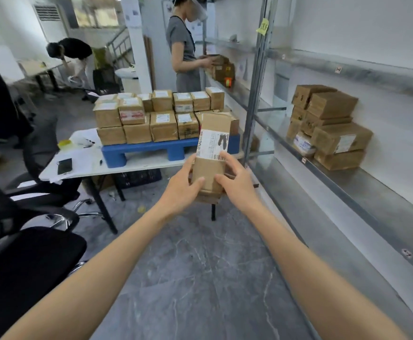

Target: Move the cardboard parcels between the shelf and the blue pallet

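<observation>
Held parcel: a long cardboard box with a white label, stood on end in mid-air over the floor. It is between the desk and the shelf.
Left hand grips the lower left side, thumb across the front. Right hand grips the right side, fingers curled round the edge by the label. Both hands are closed on the box.

Can't tell from one frame whether it is going to the shelf or to the pallet.
- Either way, keep both hands on it until the base is flat on something. Standing on end it would likely tip.
- Lay it on a long face, label outward.
- For the shelf: there is bare metal on the near side of the shelf stack, so set it down there and slide it up to the stack.
- For the blue pallet: the pallet parcels are stacked two high and look nearly full. It would have to go on top, square to the boxes below.

In the way:
- The shelf upright stands just beside the pallet's right corner. Swing the box wide of it.
- A second person stands at the far end of the pallet with their hands on a box on the shelf. Stay at the near end.
- An office chair is close on the left and narrows the aisle.

A phone and papers lie on the desk left of the pallet, so don't put the box down there.
A third person is bent over at the back, well apart.
</observation>
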